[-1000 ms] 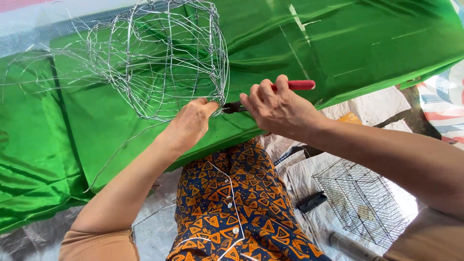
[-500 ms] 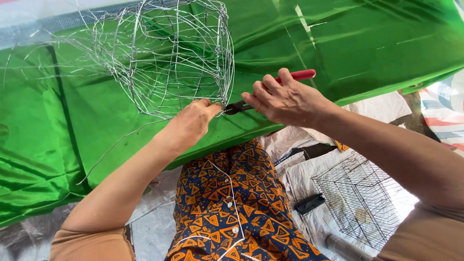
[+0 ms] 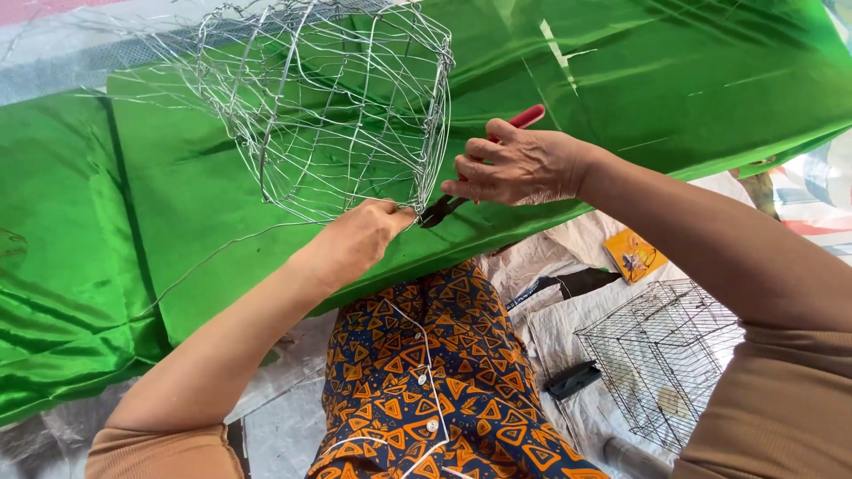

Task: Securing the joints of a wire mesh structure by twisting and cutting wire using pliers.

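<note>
1. The left hand (image 3: 359, 238) is pinching the lower rim of the wire frame (image 3: 328, 106), fingers closed on a strand right where the frame's bottom corner is meeting the tool.
2. The right hand (image 3: 524, 167) is wrapping around the red handles of the pliers (image 3: 484, 168), closed on them. The dark nose is pointing down-left, ending just beside the left fingertips.
3. Whether the pliers' nose is actually biting wire I cannot tell; the tip is too small and partly hidden by the frame's edge.
4. The frame is standing tilted on the green cloth (image 3: 674, 80), above and away from both hands, its open mesh rising from the pinch point.
5. A loose wire (image 3: 222, 253) is trailing from near the left grip, out to the left across the cloth.
6. Likely risk: with the nose this close to the left fingertips, a slip could nip or jab them.
7. Likely risk: the frame looks light and springy, so a hard twist could bend the rim or make it roll off the pinch.
8. The trailing wire could whip or snag the cloth if pulled sharply.
9. A small cage (image 3: 661, 355) is lying below the right forearm, well apart.
</note>
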